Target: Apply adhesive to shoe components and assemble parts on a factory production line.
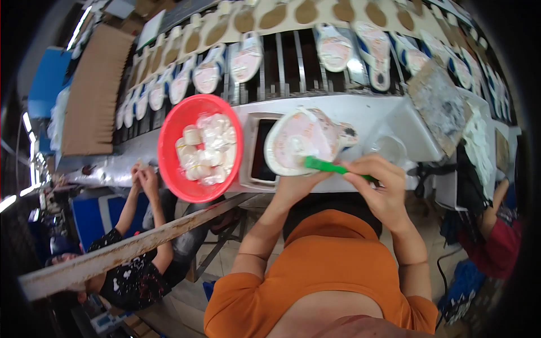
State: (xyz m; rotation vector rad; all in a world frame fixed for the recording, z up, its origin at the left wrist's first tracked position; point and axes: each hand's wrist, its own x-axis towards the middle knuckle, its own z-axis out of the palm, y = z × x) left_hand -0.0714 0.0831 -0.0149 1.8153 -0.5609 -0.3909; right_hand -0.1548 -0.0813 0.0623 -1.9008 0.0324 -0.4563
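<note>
My left hand [300, 188] grips a shoe upper on its last [298, 141] from below, with its pale, pink-blotched underside turned up. Most of those fingers are hidden beneath the shoe. In my right hand [382, 183] is a green-handled brush [326, 165], pinched between thumb and fingers. Its tip touches the shoe's underside near the edge closest to me. Left of the shoe, a white frame [245, 176] surrounds a dark rectangular opening. Beside that stands a red basin [164, 160] holding several white bundles [198, 167] in clear wrapping.
Across the far side, a rack of metal bars [300, 56] carries several upturned shoes [335, 49], with tan-and-cream soles [276, 17] behind. A stained slab [438, 104] leans at right near white cloth [478, 149]. Co-workers sit left, hands [146, 179] raised, and right, red sleeve [500, 248] showing.
</note>
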